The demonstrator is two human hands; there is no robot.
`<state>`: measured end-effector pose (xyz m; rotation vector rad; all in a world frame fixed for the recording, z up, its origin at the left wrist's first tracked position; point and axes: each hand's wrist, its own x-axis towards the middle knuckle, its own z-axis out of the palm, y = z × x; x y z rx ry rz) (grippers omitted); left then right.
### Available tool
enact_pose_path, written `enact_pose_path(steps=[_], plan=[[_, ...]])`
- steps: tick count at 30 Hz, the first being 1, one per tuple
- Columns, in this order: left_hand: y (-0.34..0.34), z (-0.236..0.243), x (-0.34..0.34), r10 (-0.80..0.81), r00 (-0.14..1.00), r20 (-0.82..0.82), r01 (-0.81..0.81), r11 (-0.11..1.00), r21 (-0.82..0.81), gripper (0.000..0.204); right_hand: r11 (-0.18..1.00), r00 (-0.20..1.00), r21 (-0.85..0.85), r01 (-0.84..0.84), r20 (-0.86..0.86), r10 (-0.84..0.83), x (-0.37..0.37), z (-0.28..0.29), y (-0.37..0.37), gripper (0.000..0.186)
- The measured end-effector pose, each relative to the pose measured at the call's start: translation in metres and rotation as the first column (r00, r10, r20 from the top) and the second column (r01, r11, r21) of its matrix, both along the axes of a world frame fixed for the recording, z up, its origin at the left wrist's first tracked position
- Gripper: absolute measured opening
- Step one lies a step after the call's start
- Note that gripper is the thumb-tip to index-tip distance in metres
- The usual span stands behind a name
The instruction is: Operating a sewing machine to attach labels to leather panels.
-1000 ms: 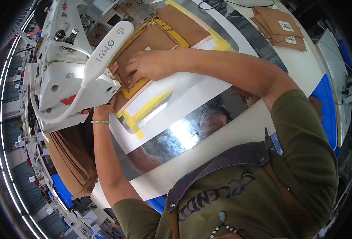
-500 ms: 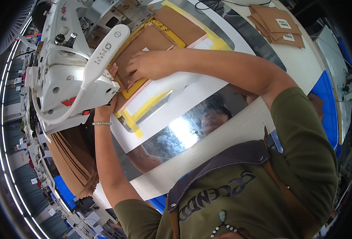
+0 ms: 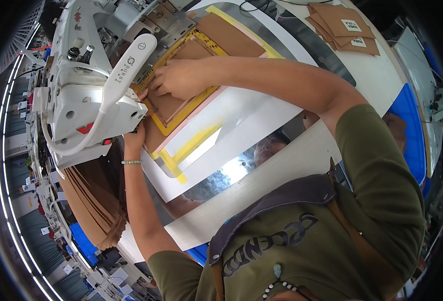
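My right hand point(image 3: 179, 80) lies open on a brown fabric piece point(image 3: 199, 50), its fingers slightly bent and resting on the surface. A yellow frame point(image 3: 191, 108) borders this piece, over a white template sheet point(image 3: 221, 120) with yellow tape strips. My left hand point(image 3: 136, 136) reaches up behind the white head of a sewing machine point(image 3: 81, 103). That head hides most of its fingers; only some fingertips show near the frame's left side, so its grip cannot be made out.
A white lamp arm point(image 3: 128, 65) curves over the work beside the machine. Brown pieces with white labels point(image 3: 344, 30) lie stacked at the far right of the table. Brown fabric point(image 3: 93, 205) hangs at the left. A blue bin point(image 3: 409, 135) stands at the right.
The near end of the yellow frame and the taped sheet have shifted slightly toward me and to the right. My right hand has slid a little left; my left wrist has moved slightly right.
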<state>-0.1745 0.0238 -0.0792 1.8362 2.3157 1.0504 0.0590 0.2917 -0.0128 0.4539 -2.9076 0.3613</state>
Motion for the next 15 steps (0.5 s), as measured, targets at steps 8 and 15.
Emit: enact_pose_path(steps=[8, 15], plan=[[-0.023, -0.005, 0.005, 0.273, 0.962, 0.023, -0.273, 0.962, -0.005, 0.027, 0.991, 0.991, -0.128, -0.045, 0.117, 0.060, 0.008, 0.008, -0.010, 0.044], [-0.025, 0.029, 0.033, 0.502, 0.744, 0.440, -0.448, 0.864, -0.229, 0.023, 0.993, 0.993, -0.077, -0.092, 0.074, 0.097, 0.027, 0.004, -0.015, 0.043]])
